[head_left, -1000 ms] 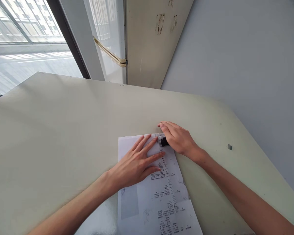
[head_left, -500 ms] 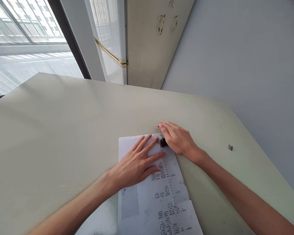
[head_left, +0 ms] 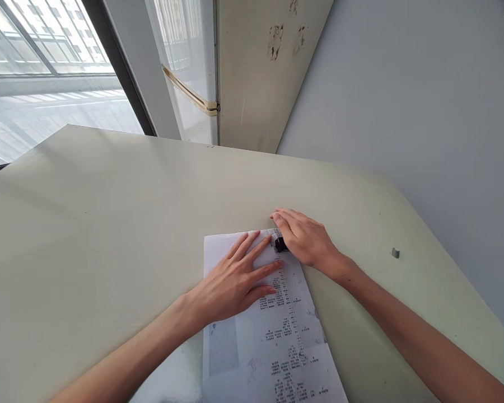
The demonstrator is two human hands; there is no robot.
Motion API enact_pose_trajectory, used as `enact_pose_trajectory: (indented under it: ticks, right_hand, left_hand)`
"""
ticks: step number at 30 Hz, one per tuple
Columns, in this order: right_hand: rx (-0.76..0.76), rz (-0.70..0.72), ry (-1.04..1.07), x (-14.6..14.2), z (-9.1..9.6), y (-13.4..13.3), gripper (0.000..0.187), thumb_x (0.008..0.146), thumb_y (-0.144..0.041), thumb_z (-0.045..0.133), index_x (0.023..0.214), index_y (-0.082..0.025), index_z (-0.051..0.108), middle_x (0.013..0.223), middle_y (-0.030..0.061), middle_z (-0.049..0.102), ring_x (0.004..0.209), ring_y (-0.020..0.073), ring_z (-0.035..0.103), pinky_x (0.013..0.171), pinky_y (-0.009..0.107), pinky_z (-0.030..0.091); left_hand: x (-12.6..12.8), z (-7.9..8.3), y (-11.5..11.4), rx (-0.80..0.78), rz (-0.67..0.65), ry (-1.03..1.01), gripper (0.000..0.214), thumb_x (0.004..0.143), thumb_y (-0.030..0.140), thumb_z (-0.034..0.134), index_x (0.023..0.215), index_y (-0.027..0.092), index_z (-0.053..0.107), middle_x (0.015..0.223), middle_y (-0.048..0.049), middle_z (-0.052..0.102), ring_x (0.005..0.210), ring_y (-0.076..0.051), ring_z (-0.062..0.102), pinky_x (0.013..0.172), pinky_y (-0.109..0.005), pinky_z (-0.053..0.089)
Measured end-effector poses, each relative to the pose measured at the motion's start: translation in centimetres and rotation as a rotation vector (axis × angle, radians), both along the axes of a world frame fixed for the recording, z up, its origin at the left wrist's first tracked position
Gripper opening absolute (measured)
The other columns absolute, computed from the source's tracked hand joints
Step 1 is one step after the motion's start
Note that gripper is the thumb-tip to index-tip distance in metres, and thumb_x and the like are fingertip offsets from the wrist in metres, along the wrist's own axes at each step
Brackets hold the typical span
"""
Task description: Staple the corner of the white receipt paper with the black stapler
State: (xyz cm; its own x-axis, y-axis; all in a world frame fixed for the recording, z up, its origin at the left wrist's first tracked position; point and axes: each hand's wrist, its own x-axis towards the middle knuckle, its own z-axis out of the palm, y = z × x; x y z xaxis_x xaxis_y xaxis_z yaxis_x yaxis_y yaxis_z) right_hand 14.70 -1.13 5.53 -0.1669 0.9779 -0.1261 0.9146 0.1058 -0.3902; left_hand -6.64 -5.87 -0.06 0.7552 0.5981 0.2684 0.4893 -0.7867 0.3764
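Observation:
My left hand [head_left: 235, 280] lies flat on printed sheets of paper [head_left: 277, 358], its fingers spread towards the top edge. Close to those fingertips, at the sheets' top right corner, my right hand [head_left: 304, 235] is closed over a small black stapler [head_left: 280, 244]. Only the stapler's dark end shows past the thumb side; the palm and fingers cover the rest. Lines of dark print run down the right part of the paper, and a grey printed block sits at the lower left. The paper's bottom end is out of view.
On the pale table [head_left: 121, 224], a short grey strip, seemingly staples [head_left: 395, 253], lies to the right. Behind the table stands a fridge [head_left: 243, 73] with a yellowed handle. A grey wall [head_left: 424, 84] closes off the right side, and a window [head_left: 46, 56] is at the left.

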Motion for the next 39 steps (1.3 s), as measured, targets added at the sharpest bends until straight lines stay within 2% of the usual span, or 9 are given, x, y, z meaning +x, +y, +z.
enact_pose_trajectory:
  ticks: [3,9,14,22,27,33,39]
  right_hand:
    - [-0.007,0.007,-0.018,0.0,0.0,0.0,0.049,0.113,-0.040,0.024,0.130,-0.027,0.068,0.154,0.0033,0.062,0.146,0.0231,0.053,0.116,0.042,0.044]
    - [0.033,0.037,-0.042,-0.2,-0.1,0.0,0.048,0.112,-0.036,0.024,0.124,-0.027,0.070,0.145,0.0043,0.068,0.135,0.0238,0.061,0.109,0.042,0.049]
    - [0.055,0.051,-0.058,-0.1,-0.4,-0.1,0.047,0.112,-0.036,0.025,0.124,-0.026,0.070,0.145,0.0049,0.068,0.134,0.0240,0.062,0.108,0.042,0.049]
    - [0.073,0.129,-0.056,0.5,-1.1,0.1,0.048,0.113,-0.043,0.028,0.136,-0.027,0.068,0.157,0.0068,0.059,0.151,0.0285,0.047,0.122,0.053,0.040]
    - [0.082,0.142,-0.106,0.5,-1.2,0.1,0.049,0.113,-0.044,0.029,0.137,-0.028,0.069,0.159,0.0075,0.057,0.152,0.0292,0.047,0.122,0.053,0.040]
    - [0.078,0.134,-0.180,0.1,-1.3,0.1,0.049,0.113,-0.038,0.030,0.145,-0.026,0.065,0.161,0.0091,0.055,0.153,0.0307,0.045,0.123,0.054,0.039]
    - [0.056,0.152,-0.240,-0.1,-1.4,0.2,0.054,0.113,-0.037,0.024,0.152,-0.024,0.060,0.166,0.0120,0.049,0.155,0.0335,0.042,0.122,0.056,0.038]
  left_hand:
    - [0.0,0.2,0.0,0.005,0.001,0.005,0.050,0.107,0.049,0.054,0.153,0.029,0.056,0.176,-0.0097,0.022,0.162,-0.039,0.018,0.130,-0.063,0.028]
    - [0.1,0.3,0.0,0.011,0.002,0.020,0.050,0.107,0.050,0.053,0.152,0.028,0.057,0.176,-0.0117,0.024,0.162,-0.039,0.020,0.129,-0.064,0.029]
    - [0.1,0.3,0.0,0.007,0.003,0.029,0.051,0.108,0.049,0.053,0.154,0.028,0.056,0.175,-0.0127,0.024,0.162,-0.040,0.018,0.130,-0.063,0.027]
    - [0.2,0.5,0.0,-0.005,0.004,0.015,0.050,0.108,0.049,0.052,0.153,0.027,0.057,0.176,-0.0124,0.021,0.161,-0.040,0.019,0.129,-0.064,0.029]
    - [0.2,0.5,0.0,-0.023,0.005,-0.014,0.050,0.107,0.049,0.055,0.153,0.029,0.057,0.177,-0.0079,0.018,0.162,-0.040,0.019,0.130,-0.063,0.028]
    - [0.2,0.4,0.0,-0.020,0.010,0.020,0.050,0.108,0.050,0.052,0.152,0.028,0.057,0.177,-0.0102,0.019,0.162,-0.038,0.018,0.131,-0.062,0.027]
    - [0.2,0.4,0.0,-0.007,0.008,0.037,0.050,0.108,0.050,0.051,0.152,0.027,0.056,0.177,-0.0119,0.019,0.163,-0.038,0.018,0.130,-0.062,0.028]
